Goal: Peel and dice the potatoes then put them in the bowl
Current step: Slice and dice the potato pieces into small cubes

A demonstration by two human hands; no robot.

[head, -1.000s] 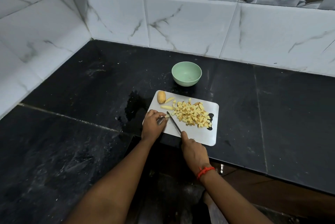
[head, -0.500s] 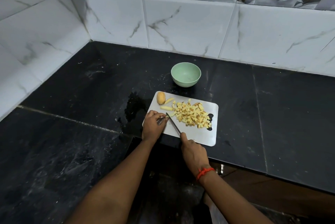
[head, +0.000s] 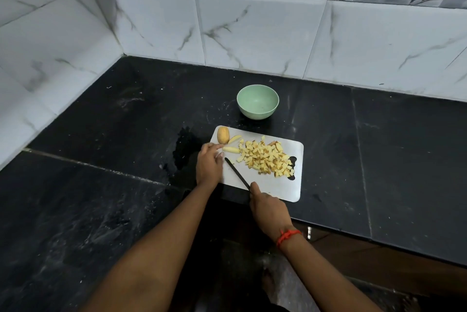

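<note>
Green bowl [head: 255, 112] at board's [head: 267, 186] twelve o'clock; right hand [head: 270, 210] clamps knife [head: 237, 174], left hand [head: 208, 163] spread loose beside potato strip [head: 231, 150].

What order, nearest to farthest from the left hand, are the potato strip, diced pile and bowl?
1. Potato strip, right beside the left hand.
2. Diced pile, further right, mid-board.
3. Bowl, beyond the board.

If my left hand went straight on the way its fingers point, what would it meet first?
Probably the potato strip just ahead of the left hand, on the cutting board; whether they already touch is unclear.
</note>
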